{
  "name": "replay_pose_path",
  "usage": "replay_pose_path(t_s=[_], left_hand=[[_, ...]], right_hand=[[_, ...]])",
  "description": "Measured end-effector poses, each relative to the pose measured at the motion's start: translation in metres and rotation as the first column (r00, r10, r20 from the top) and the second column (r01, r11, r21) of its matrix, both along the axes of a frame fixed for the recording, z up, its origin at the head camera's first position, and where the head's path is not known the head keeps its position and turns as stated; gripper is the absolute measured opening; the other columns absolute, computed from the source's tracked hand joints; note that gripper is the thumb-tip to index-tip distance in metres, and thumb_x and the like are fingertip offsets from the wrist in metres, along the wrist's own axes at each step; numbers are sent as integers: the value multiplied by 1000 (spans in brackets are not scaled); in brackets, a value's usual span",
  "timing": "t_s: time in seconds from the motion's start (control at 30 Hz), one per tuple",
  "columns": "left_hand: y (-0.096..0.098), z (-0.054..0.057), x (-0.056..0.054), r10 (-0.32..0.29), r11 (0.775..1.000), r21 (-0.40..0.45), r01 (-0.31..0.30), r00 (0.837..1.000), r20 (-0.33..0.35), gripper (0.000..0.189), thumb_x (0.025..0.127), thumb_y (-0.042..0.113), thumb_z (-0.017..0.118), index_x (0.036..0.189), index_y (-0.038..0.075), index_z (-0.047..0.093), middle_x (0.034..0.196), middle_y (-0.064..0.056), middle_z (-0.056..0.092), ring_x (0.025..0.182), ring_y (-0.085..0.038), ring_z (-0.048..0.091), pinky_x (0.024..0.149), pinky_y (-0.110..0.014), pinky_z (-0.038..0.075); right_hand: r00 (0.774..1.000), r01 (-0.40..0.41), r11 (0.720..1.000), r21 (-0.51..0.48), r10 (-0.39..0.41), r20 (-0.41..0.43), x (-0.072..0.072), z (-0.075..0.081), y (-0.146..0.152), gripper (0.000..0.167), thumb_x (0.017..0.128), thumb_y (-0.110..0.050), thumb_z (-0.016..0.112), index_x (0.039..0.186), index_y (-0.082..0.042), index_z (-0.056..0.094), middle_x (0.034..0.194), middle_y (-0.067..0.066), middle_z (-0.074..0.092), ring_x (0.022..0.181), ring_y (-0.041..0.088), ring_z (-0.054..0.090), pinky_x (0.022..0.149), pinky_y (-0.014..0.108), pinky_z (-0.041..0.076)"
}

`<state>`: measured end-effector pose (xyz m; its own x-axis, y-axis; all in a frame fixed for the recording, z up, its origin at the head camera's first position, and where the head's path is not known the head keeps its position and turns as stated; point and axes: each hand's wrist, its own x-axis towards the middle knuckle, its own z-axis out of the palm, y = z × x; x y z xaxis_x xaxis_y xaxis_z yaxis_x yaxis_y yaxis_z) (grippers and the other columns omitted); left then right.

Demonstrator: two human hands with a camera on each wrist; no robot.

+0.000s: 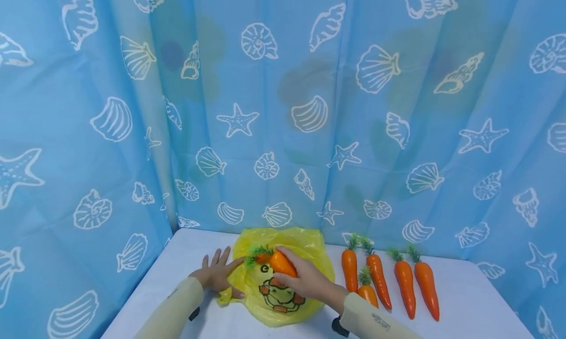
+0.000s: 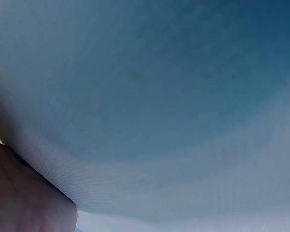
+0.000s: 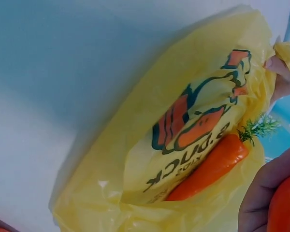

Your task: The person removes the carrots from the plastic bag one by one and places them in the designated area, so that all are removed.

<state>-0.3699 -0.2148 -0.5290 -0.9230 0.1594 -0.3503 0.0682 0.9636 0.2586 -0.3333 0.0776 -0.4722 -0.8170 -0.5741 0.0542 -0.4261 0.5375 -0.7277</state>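
A yellow plastic bag (image 1: 305,307) with a printed duck lies on the table, its mouth parted in the right wrist view. My left hand (image 1: 217,271) rests at the bag's left edge with fingers spread, thumb and index finger against the plastic. Over the bag, my right hand (image 1: 309,279) grips an orange toy carrot (image 1: 283,264), part of which also shows in the right wrist view. Another carrot (image 3: 212,166) with a green leafy top lies in the bag's opening. The left wrist view mostly shows blurred pale cloth and a bit of skin.
To the right of the bag, several toy carrots (image 1: 403,287) lie on the white table (image 1: 477,304), green tops toward the back. One carrot (image 1: 368,295) is partly hidden by the right sleeve. A blue shell-print curtain (image 1: 274,132) hangs behind and at the sides.
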Motion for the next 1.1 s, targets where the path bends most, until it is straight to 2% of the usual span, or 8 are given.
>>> replay_pose_path(t_s=[0.23, 0.4, 0.5, 0.63, 0.8, 0.87, 1.03, 1.1], left_hand=[[-1, -2, 0, -1, 1000, 3, 1, 1000, -10, 113, 59, 84, 69, 154, 35, 31, 167, -15, 3, 152, -44, -2, 116, -69, -6], [-1, -3, 2, 13, 1000, 6, -13, 1000, -5, 114, 57, 85, 69, 153, 36, 33, 167, -15, 3, 152, -44, -2, 116, -69, -7], [-2, -4, 2, 15, 1000, 8, -15, 1000, -2, 116, 55, 88, 67, 154, 38, 31, 168, -13, 0, 152, -43, -5, 116, -69, -10], [-1, -5, 1, 4, 1000, 16, -4, 1000, -8, 117, 54, 89, 66, 153, 39, 32, 167, -14, 0, 152, -45, -5, 114, -70, -10], [-3, -13, -7, 16, 1000, 21, -16, 1000, -19, 117, 52, 90, 66, 152, 40, 33, 168, -12, 2, 152, -43, -3, 115, -71, -10], [-3, -16, -9, 23, 999, 25, -22, 999, -26, 117, 51, 89, 67, 152, 39, 34, 168, -12, 3, 153, -42, -3, 115, -70, -9], [-3, -10, -6, 16, 1000, 22, -15, 999, -32, 116, 54, 87, 68, 153, 38, 33, 168, -13, 3, 152, -43, -3, 115, -70, -8], [-3, -9, -5, 20, 1000, 21, -19, 999, -33, 115, 54, 88, 67, 153, 38, 33, 168, -13, 3, 152, -44, -3, 115, -71, -8]], right_hand=[[1000, -14, 1000, -14, 13, -27, 3, 1, 8, 70, 97, -50, 57, 155, -23, 30, 128, 5, 61, 94, 12, 60, 74, 28, 54], [1000, 2, 999, -47, -2, 2, 6, -2, 20, 68, 95, -51, 59, 154, -28, 33, 136, 5, 58, 99, 13, 61, 75, 28, 55], [1000, 26, 998, -55, -26, 13, 8, -3, 29, 68, 95, -52, 58, 154, -31, 32, 134, 6, 59, 98, 14, 62, 73, 29, 54], [999, 46, 997, -54, -46, 15, 10, -4, 42, 68, 97, -50, 58, 155, -28, 31, 126, 8, 62, 91, 14, 62, 68, 29, 53], [997, 77, 996, -51, -77, 11, 12, -6, 57, 69, 97, -47, 58, 155, -23, 31, 125, 11, 63, 82, 16, 60, 62, 29, 51], [996, 85, 995, -56, -85, 9, 12, -6, 62, 68, 98, -44, 59, 156, -26, 29, 124, 13, 62, 77, 18, 60, 59, 29, 52], [992, 124, 988, -91, -121, 39, 14, -3, 72, 68, 97, -42, 61, 155, -29, 29, 117, 15, 61, 60, 19, 59, 50, 32, 52], [989, 144, 985, -100, -139, 55, 14, -3, 76, 70, 96, -43, 62, 155, -26, 29, 117, 15, 61, 60, 18, 58, 50, 32, 52]])
